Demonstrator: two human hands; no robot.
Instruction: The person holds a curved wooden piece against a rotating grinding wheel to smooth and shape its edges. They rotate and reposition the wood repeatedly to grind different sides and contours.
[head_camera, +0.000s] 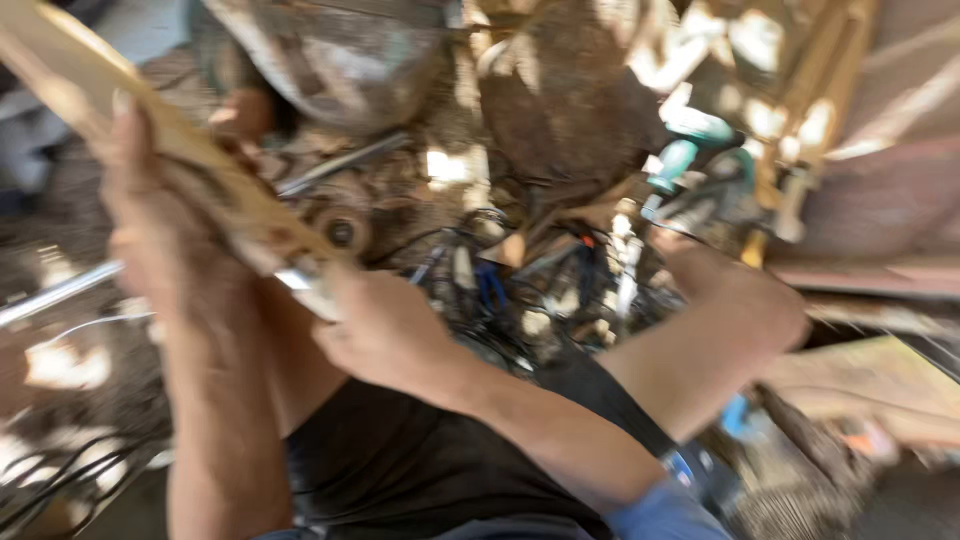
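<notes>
Blurred head view, camera swinging; details soft throughout

Ground (90, 400): dirt and debris, patches of sunlight, dark cables trailing across the lower left. A long metal rod (60, 290) lies along it at the left, passing behind the left forearm

Large round mottled object (340, 55) at top centre, kind not clear. Reddish-brown slabs (880, 190) at the right edge, pale timber pieces above them

Wooden board (150, 140): long, light-coloured, runs from the upper left corner down toward centre. It is off the ground, carried between both hands

Dark cloth (400, 470), black, bottom centre, under the arms

Left hand (150, 210): raised at the left, fingers wrapped up and over the board's edge, grip clenched on the board about midway along it

Right hand (385, 330): centre, closed round the board's lower end, where a pale or metallic bit shows just beside the knuckles; what that bit is, cannot tell

Another arm (700, 340) crosses from lower right toward centre right, hand near the tool pile; a blue sleeve edge at the bottom and a dark strap running along it

Teal power tool (690, 145), upper right, resting among the clutter, well apart from the board

Small tangle of tools and wires (520, 280) at centre, one blue-handled item in it; too blurred to sort further
</notes>
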